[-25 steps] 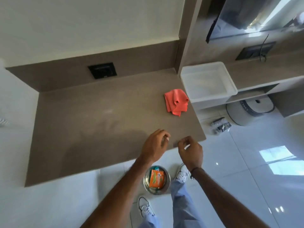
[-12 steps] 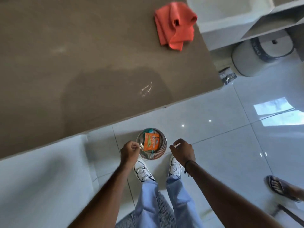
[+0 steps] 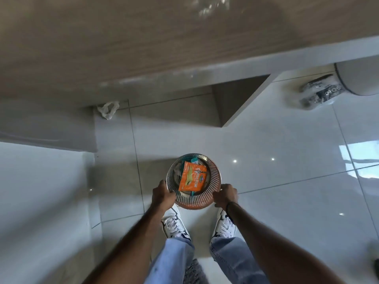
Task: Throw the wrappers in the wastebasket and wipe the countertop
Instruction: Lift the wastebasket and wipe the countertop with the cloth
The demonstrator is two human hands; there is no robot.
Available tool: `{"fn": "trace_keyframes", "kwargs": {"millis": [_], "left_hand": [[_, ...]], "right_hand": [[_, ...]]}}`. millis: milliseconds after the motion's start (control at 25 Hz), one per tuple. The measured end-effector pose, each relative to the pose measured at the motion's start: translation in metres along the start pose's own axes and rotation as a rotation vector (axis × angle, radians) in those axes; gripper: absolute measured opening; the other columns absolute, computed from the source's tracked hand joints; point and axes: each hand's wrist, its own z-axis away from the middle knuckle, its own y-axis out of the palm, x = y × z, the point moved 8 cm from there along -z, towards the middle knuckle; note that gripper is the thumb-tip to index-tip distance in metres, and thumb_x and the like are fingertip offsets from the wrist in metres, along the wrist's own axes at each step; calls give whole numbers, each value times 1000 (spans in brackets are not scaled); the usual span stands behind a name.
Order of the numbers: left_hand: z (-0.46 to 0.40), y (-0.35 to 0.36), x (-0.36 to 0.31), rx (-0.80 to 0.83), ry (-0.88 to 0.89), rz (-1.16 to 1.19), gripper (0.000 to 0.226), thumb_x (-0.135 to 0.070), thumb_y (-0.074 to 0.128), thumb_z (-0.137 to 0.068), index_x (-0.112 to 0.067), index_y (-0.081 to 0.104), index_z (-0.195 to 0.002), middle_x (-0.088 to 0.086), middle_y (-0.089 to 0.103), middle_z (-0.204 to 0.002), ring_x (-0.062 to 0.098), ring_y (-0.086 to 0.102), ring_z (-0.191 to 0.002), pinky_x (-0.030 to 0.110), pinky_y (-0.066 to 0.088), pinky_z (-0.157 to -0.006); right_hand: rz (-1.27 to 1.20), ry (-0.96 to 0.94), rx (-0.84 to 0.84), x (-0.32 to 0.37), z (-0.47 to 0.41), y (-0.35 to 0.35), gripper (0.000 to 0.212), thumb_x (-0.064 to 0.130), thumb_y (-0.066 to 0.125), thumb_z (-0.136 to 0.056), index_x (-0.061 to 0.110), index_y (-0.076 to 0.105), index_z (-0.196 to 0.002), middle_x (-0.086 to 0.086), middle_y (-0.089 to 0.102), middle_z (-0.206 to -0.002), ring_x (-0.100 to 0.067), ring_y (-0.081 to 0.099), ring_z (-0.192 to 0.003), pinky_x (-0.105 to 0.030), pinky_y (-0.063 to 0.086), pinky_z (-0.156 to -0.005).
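Observation:
A round slatted wastebasket (image 3: 213, 173) stands on the tiled floor just ahead of my shoes. An orange wrapper (image 3: 191, 178) lies on top inside it, with a teal wrapper partly hidden beneath. My left hand (image 3: 163, 195) grips the basket's near-left rim. My right hand (image 3: 225, 196) grips the near-right rim. The brown countertop (image 3: 127, 37) fills the top of the view, with a faint streaky smear (image 3: 211, 6) near its upper edge. The cloth is out of view.
A crumpled clear plastic scrap (image 3: 108, 109) lies on the floor under the counter at the left. A plastic-wrapped dark bundle (image 3: 319, 92) sits at the right beside a round white appliance (image 3: 361, 76). A white panel edge (image 3: 246, 105) juts out under the counter.
My head has tipped further down, so the red cloth has left the view. Both hands dropped from beside the basket and closed on its rim.

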Motion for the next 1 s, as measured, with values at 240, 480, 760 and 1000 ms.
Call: {"fn": "trace_keyframes", "kwargs": {"millis": [240, 480, 760, 1000], "left_hand": [[34, -11, 5, -19, -61, -17, 44, -25, 63, -67, -6, 65, -107, 20, 75, -102, 39, 74, -84, 42, 65, -74], [186, -103, -37, -6, -18, 11, 34, -25, 62, -86, -12, 64, -117, 19, 72, -119, 39, 67, -107, 34, 54, -83], [293, -191, -44, 116, -117, 154, 36, -41, 59, -82, -21, 62, -112, 22, 70, -111, 44, 75, -80, 59, 63, -62], [271, -197, -25, 103, -139, 113, 42, -25, 66, -72, -23, 53, -112, 18, 68, -107, 41, 73, -87, 57, 64, -58]], "right_hand": [[134, -50, -50, 15, 29, -21, 23, 14, 57, -81, 1, 76, -88, -20, 74, -91, -35, 58, -76, -30, 39, -63], [374, -162, -6, 42, 168, -111, 28, 22, 55, -81, 5, 75, -93, -22, 72, -108, -40, 66, -102, -33, 47, -73], [507, -428, -102, 131, 337, -197, 36, 34, 57, -81, 13, 74, -105, -17, 75, -105, -38, 71, -94, -40, 59, -79], [594, -929, -402, 236, 413, -257, 26, 40, 54, -85, 23, 73, -89, 3, 77, -86, -23, 72, -75, -27, 52, -63]]}}
